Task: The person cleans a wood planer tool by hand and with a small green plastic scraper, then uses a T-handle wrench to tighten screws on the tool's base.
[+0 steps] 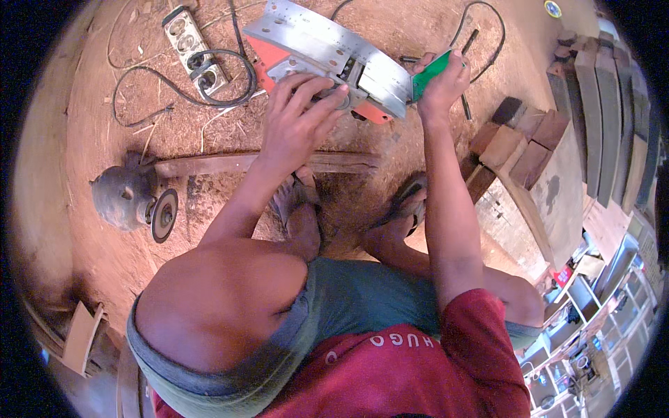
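Above my feet on the floor lies a power tool [334,49] with an orange body and a long silver metal bed. It looks like an electric planer, tilted with its metal side up and a slot across the middle. My left hand [296,115] is closed over its near edge, fingers curled beside the slot around a round metal part. At the tool's right end, my right hand [444,87] grips a flat green piece [429,75]. Whether that piece is fixed to the tool or loose, I cannot tell. The right fingertips are partly hidden behind it.
A white power strip [188,45] with a black cable [143,70] lies at the upper left. A motor [122,198] with a grinding disc [164,216] stands left; a wooden board [209,164] lies before my feet. Wood blocks [505,146] and stacked planks [606,104] are right. Sawdust covers the floor.
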The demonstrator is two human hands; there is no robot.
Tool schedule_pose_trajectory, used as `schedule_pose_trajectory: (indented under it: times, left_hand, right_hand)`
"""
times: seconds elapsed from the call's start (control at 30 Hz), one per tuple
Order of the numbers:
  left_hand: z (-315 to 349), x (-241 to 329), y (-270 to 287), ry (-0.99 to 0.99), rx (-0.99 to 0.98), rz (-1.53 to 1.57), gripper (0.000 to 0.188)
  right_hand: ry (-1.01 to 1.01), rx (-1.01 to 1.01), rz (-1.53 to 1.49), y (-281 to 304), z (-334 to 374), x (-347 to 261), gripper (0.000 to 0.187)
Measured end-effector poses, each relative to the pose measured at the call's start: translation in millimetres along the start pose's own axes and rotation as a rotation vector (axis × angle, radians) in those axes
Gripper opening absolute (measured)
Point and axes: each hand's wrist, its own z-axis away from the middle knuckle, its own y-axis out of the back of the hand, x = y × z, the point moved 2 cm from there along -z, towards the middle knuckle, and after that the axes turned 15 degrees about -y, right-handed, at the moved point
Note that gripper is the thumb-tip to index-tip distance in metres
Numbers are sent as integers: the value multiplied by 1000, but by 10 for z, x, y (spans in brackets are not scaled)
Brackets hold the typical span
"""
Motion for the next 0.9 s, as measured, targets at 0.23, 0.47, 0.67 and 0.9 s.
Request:
schedule_pose_trajectory:
  times: [0.23,0.47,0.67,0.9]
  left_hand:
    - [-28,-1,35,19,-19,-21,44]
    - [-56,0,70,13,-7,-48,45]
    - [-53,7,41,-29,-58,-41,44]
    - [-52,-19,37,14,-7,-50,48]
  right_hand:
    - [-21,-17,-12,12,-26,27,35]
    - [-20,0,-26,-17,-31,15,32]
    - [-19,-9,-30,20,-41,33,28]
    - [-92,-42,-90,84,-19,-176,29]
